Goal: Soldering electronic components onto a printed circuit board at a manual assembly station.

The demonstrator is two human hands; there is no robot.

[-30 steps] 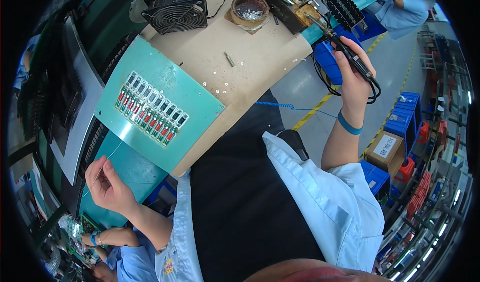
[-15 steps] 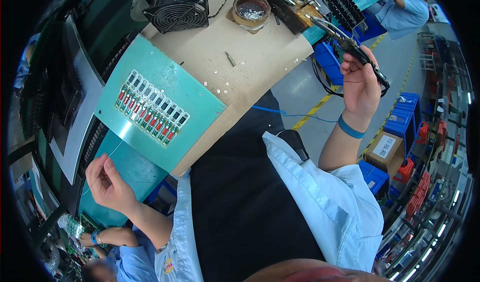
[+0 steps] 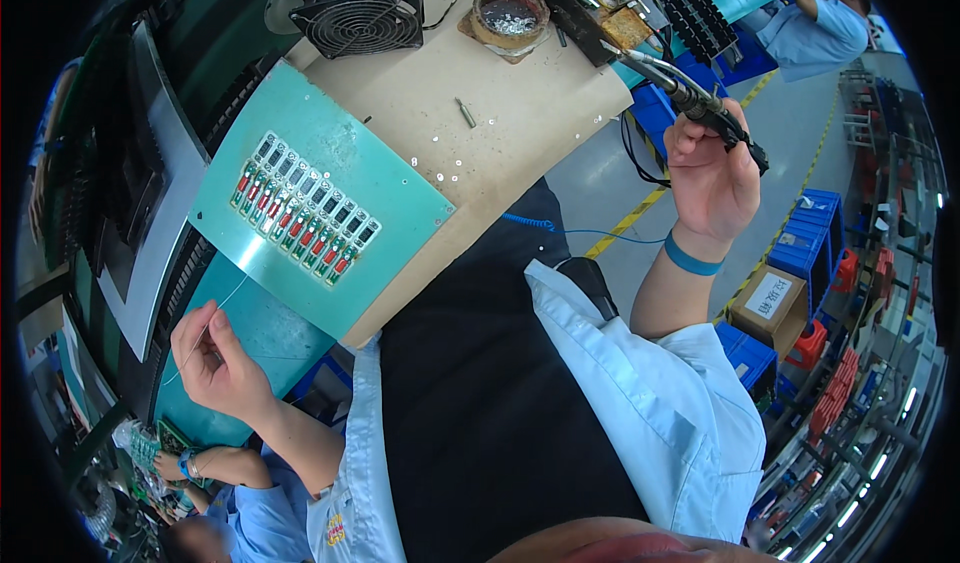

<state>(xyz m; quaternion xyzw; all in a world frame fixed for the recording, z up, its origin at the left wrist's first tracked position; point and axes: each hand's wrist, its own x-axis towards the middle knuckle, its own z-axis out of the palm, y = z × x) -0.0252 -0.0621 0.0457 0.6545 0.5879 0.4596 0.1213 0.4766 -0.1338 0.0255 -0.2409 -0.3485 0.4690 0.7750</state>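
My right hand (image 3: pixel 712 178) is closed round the black handle of a soldering iron (image 3: pixel 690 93), whose metal end points up and left toward the stand at the bench's far right. Between the fingertips of my left hand (image 3: pixel 222 365) is a thin solder wire (image 3: pixel 232 293), its end reaching toward the near left edge of the green panel. That green panel (image 3: pixel 375 178) lies tilted on the bench and carries a row of small circuit boards (image 3: pixel 300 213) with red and dark parts. Neither hand touches the panel.
Brown paper (image 3: pixel 530 113) covers the bench, with a loose metal tip (image 3: pixel 465 113) and small white bits on it. Behind stand a black fan (image 3: pixel 360 13), a round pot with solder scraps (image 3: pixel 510 13) and an iron stand (image 3: pixel 625 23). Co-workers sit at lower left and upper right.
My right hand has shifted slightly left and down with the soldering iron, bringing its metal end beside the stand's near edge. My left hand has barely moved with the solder wire.
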